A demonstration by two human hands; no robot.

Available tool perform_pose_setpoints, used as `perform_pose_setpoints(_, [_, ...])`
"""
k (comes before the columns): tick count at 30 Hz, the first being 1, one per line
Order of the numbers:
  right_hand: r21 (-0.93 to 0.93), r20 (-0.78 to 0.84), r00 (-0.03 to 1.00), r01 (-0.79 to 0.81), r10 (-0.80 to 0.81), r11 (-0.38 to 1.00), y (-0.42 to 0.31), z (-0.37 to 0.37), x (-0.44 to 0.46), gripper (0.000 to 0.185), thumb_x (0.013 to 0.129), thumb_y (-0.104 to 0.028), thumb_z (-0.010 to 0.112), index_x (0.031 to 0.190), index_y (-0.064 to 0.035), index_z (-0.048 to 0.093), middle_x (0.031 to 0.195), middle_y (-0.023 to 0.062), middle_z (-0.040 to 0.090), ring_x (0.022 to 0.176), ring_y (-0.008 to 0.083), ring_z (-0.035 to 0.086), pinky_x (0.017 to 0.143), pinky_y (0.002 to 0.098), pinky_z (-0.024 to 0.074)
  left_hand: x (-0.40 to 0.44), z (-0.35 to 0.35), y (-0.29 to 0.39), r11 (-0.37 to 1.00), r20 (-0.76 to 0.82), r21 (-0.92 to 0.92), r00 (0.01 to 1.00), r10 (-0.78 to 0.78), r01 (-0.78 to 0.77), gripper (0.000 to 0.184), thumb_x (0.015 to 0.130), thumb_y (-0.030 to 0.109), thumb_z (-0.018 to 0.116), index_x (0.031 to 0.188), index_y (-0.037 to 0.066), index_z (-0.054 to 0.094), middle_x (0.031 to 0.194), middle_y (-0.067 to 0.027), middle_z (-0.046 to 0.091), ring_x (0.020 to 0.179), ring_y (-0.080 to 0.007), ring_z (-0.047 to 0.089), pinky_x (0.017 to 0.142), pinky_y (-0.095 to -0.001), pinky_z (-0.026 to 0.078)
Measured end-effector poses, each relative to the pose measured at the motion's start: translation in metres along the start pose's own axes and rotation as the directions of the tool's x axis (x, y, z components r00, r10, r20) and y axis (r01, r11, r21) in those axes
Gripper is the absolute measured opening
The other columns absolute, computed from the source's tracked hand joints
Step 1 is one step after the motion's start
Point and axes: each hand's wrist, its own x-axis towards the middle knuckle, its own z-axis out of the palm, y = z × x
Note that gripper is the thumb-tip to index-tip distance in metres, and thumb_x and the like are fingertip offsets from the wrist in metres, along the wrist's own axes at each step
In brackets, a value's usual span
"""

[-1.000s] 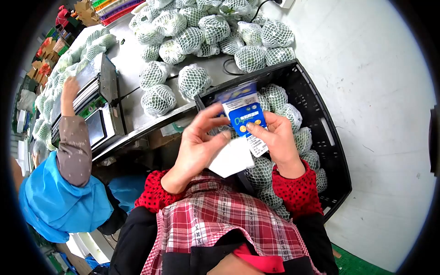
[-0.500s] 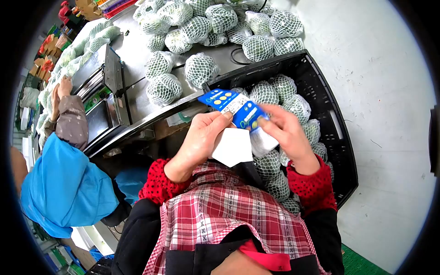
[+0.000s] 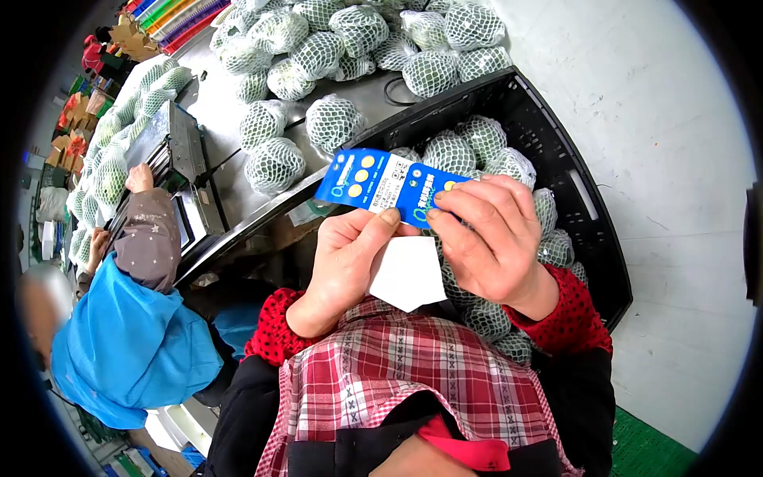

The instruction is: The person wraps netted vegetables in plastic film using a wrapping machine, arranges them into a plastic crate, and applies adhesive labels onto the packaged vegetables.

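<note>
A blue printed label strip [image 3: 367,176], with yellow dots and a white barcode patch, stretches across both hands. My left hand [image 3: 343,258] is closed, its thumb pressed on the strip's lower middle edge. White paper [image 3: 409,274] with a pointed lower end hangs from between the hands, just under the strip. My right hand [image 3: 494,238] pinches the strip's right end with thumb and fingers. Behind the hands, round green produce in white netting [image 3: 449,153] lies in a black plastic crate [image 3: 560,147]. Part of that produce is hidden by my right hand.
Several more netted pieces [image 3: 274,165] rest on the metal table [image 3: 226,199]. To the left, a dark metal machine [image 3: 189,139] stands on the table. A person in a blue garment [image 3: 131,342] works beside it, one hand [image 3: 140,178] on the netted produce side.
The strip has been turned flatter and fuller toward me, and my right hand has shifted on its end. White material under my right hand no longer shows. The co-worker's hand has moved.
</note>
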Motion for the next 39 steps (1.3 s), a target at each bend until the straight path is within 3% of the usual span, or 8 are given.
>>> perform_pose_setpoints(6, [0.263,0.131,0.986,-0.134,0.103,0.955,0.009,-0.008,0.009,0.024,0.067,-0.003,0.071,0.091,-0.0012,0.065,0.089,0.006,0.064,0.076,0.023,0.062,0.072,0.0382,0.0485,-0.006,0.004,-0.002,0.991,-0.06,-0.019,0.989,0.134,-0.135,0.026,0.098,0.015,0.056,0.087,-0.005,0.069,0.076,-0.0078,0.07,0.064,-0.0098,0.063,0.058,-0.0225,0.05])
perform_pose_setpoints(8, [0.381,0.196,0.967,-0.226,0.16,0.896,0.011,-0.013,0.012,0.014,0.074,0.0,0.071,0.087,0.0004,0.065,0.081,0.0061,0.063,0.069,0.0191,0.06,0.066,0.033,0.0467,-0.014,0.006,-0.003,0.946,-0.025,0.196,0.963,0.27,-0.26,0.027,0.095,0.009,0.055,0.077,-0.005,0.069,0.066,-0.0069,0.067,0.055,-0.0082,0.06,0.052,-0.0218,0.046])
perform_pose_setpoints(11, [0.706,0.515,0.735,-0.656,0.442,0.268,0.008,-0.016,0.009,0.007,0.088,-0.002,0.065,0.084,0.0036,0.067,0.075,0.007,0.063,0.069,0.0106,0.059,0.062,0.0233,0.0436,-0.014,0.008,0.006,0.937,0.027,0.165,0.951,0.309,-0.309,0.028,0.094,0.007,0.054,0.073,-0.005,0.069,0.062,-0.0073,0.067,0.052,-0.0087,0.06,0.049,-0.0224,0.046])
perform_pose_setpoints(20, [0.757,0.594,0.636,-0.649,0.492,-0.075,0.011,-0.021,0.0,0.007,0.086,0.001,0.064,0.086,0.0069,0.068,0.081,0.0093,0.067,0.073,0.0121,0.061,0.064,0.0232,0.0455,-0.019,0.015,0.017,0.936,0.14,0.244,0.964,0.226,-0.255,0.035,0.09,0.007,0.046,0.06,-0.005,0.061,0.056,-0.0121,0.061,0.046,-0.0145,0.054,0.044,-0.0268,0.04])
perform_pose_setpoints(26, [0.765,0.494,0.706,-0.631,0.507,0.132,0.01,-0.026,0.009,0.004,0.085,0.005,0.063,0.087,0.0055,0.067,0.079,0.011,0.067,0.069,0.0144,0.062,0.061,0.0252,0.047,-0.003,0.02,0.014,0.954,0.043,0.226,0.98,0.194,-0.199,0.044,0.098,0.025,0.047,0.073,-0.007,0.065,0.057,-0.0111,0.061,0.045,-0.0149,0.053,0.044,-0.027,0.04])
perform_pose_setpoints(28, [0.684,0.34,0.821,-0.55,0.458,0.479,0.015,-0.022,0.011,0.005,0.085,0.003,0.064,0.088,0.0056,0.067,0.078,0.0118,0.066,0.066,0.0153,0.062,0.059,0.0255,0.0471,0.003,0.005,0.012,0.989,0.192,-0.146,0.979,0.064,-0.036,0.03,0.099,0.02,0.052,0.095,-0.004,0.069,0.071,-0.0072,0.068,0.059,-0.01,0.063,0.054,-0.0223,0.048])
perform_pose_setpoints(32, [0.634,0.356,0.815,-0.57,0.457,0.522,0.011,-0.02,0.017,0.011,0.085,0.002,0.063,0.095,0.0042,0.067,0.076,0.012,0.065,0.063,0.0165,0.062,0.058,0.027,0.0474,0.006,0.007,0.003,0.995,0.136,0.015,0.986,0.096,-0.099,0.017,0.095,0.011,0.058,0.098,-0.003,0.067,0.071,-0.0047,0.066,0.06,-0.0061,0.059,0.054,-0.0196,0.045])
perform_pose_setpoints(39, [0.681,0.433,0.867,-0.493,0.246,0.542,0.016,-0.023,0.017,0.02,0.083,0.006,0.058,0.101,0.0045,0.064,0.104,0.0148,0.061,0.089,0.0231,0.061,0.076,0.0316,0.0492,0.005,0.007,0.005,0.996,0.154,-0.064,0.986,0.069,-0.059,0.009,0.091,0.002,0.06,0.093,-0.004,0.066,0.071,-0.0037,0.065,0.062,-0.0056,0.058,0.055,-0.0204,0.045])
